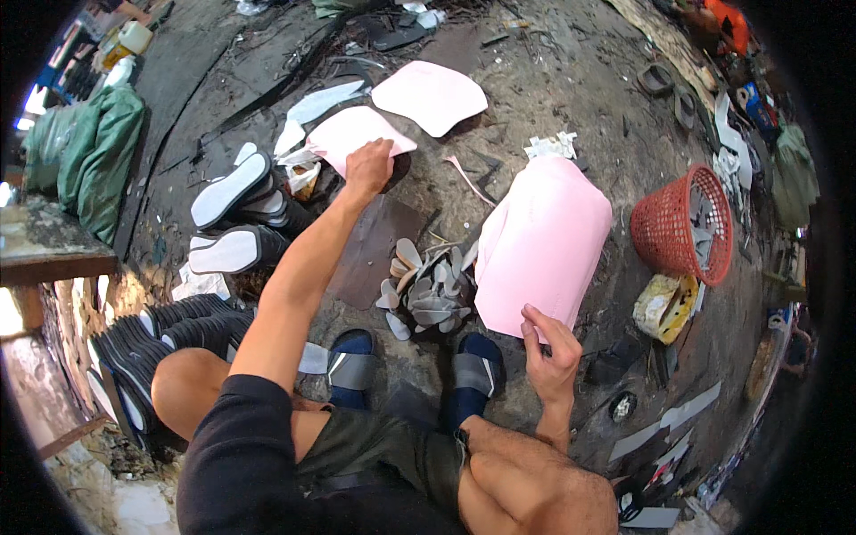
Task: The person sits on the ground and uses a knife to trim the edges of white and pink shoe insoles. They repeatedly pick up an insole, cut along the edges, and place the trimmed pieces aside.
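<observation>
Out ahead, my left hand (370, 169) is closed on the right part of a pink sheet piece (343, 134) lying on the ground. Beyond it lies another pink cut piece (431, 96) with curved edges. My right hand (551, 355) is by the lower edge of a large folded or rolled pink sheet (546, 245). Its thumb and forefinger are drawn together in a pinch over that edge, with the other fingers curled; whatever is between them cannot be made out. A heap of small grey and tan oval pieces (428, 294) lies between the pink sheet and my sandalled feet.
Grey-topped black soles (230, 190) lie at left, above stacked dark soles (178, 330). A red plastic basket (669, 227) holding scraps stands at right, beside a yellow-and-white container (664, 308). Green sacks (100, 160) sit at far left. Loose sandals (660, 80) lie at far right.
</observation>
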Action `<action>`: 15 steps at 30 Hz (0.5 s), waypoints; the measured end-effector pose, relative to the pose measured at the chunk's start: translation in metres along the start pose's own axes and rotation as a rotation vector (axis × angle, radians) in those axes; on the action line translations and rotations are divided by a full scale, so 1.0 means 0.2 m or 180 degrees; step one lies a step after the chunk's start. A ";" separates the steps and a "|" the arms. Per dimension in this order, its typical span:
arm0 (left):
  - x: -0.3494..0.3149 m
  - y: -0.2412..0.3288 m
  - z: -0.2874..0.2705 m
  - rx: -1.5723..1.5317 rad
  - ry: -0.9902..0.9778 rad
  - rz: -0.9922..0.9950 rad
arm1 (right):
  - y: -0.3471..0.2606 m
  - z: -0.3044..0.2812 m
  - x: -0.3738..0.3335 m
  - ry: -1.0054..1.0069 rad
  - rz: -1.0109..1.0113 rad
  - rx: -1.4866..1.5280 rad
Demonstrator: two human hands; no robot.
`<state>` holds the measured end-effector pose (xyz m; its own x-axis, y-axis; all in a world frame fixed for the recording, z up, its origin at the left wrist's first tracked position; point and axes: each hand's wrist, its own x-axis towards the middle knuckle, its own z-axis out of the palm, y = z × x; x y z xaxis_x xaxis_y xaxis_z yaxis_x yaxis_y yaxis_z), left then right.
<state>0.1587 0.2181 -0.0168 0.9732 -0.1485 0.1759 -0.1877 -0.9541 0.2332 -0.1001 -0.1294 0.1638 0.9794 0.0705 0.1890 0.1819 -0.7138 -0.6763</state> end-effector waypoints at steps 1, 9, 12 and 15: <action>0.04 0.10 -0.04 -0.0097 -0.0144 0.0128 | 0.02 -0.02 0.00 0.0080 0.0096 -0.0019; -0.32 0.52 -0.19 -0.1280 0.1047 -0.0590 | 0.26 -0.08 -0.22 0.0627 0.1040 0.0379; -0.73 0.82 -0.22 -0.2600 0.1290 -0.1578 | 0.47 0.11 -0.48 0.0115 0.2371 0.0809; -1.00 1.09 -0.22 -0.2899 0.1011 -0.2019 | 0.55 0.44 -0.61 0.0249 0.1621 -0.0870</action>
<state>-0.0837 0.0509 0.0407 0.8739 0.4858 -0.0173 0.1707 -0.2734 0.9466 -0.1914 -0.1559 0.0036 0.9263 -0.3731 -0.0527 -0.3496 -0.7990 -0.4893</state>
